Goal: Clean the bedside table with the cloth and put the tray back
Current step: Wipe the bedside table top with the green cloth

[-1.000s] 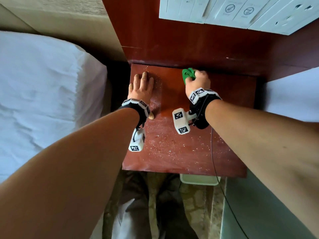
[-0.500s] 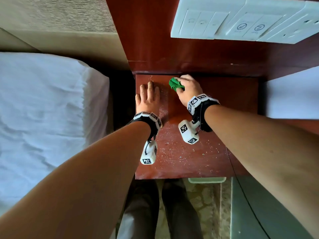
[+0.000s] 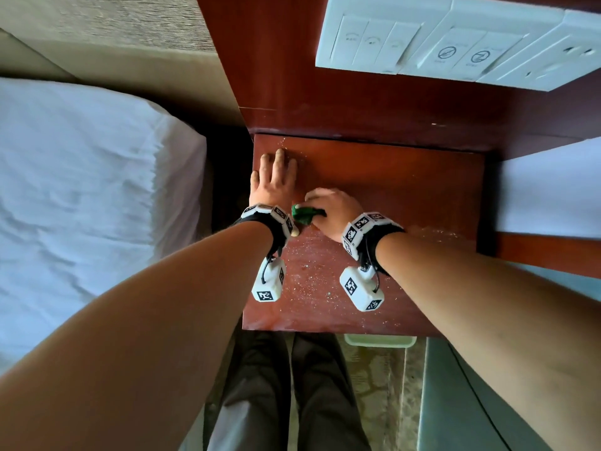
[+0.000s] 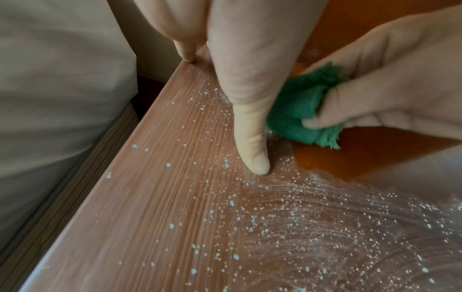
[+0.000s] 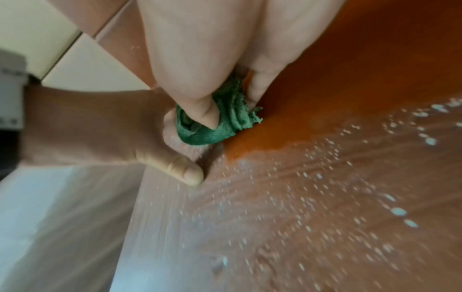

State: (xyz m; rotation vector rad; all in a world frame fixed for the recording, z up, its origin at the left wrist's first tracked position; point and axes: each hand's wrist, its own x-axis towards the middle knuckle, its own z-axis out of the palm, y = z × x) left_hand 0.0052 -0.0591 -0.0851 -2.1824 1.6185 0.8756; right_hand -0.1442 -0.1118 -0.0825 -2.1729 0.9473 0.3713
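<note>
The reddish-brown bedside table (image 3: 406, 190) is sprinkled with white crumbs and powder (image 3: 312, 288) over its near half; the far part looks wiped. My right hand (image 3: 328, 209) grips a bunched green cloth (image 3: 304, 215) and presses it on the table top beside my left thumb. In the wrist views the cloth (image 4: 302, 110) (image 5: 220, 122) sits at the border between clean wood and powder. My left hand (image 3: 274, 180) lies flat on the table's left edge, fingers straight, thumb (image 4: 252, 138) on the wood. A pale green tray edge (image 3: 379, 340) shows below the table's front edge.
A bed with white sheets (image 3: 91, 196) lies close on the left, with a dark gap beside the table. A white switch and socket panel (image 3: 455, 43) hangs on the wooden wall panel behind. More white bedding (image 3: 553, 187) is at the right. My legs (image 3: 286, 395) stand before the table.
My right hand has dragged the green cloth from the table's far edge toward me and to the left, up against my left thumb. The left hand has stayed flat in place.
</note>
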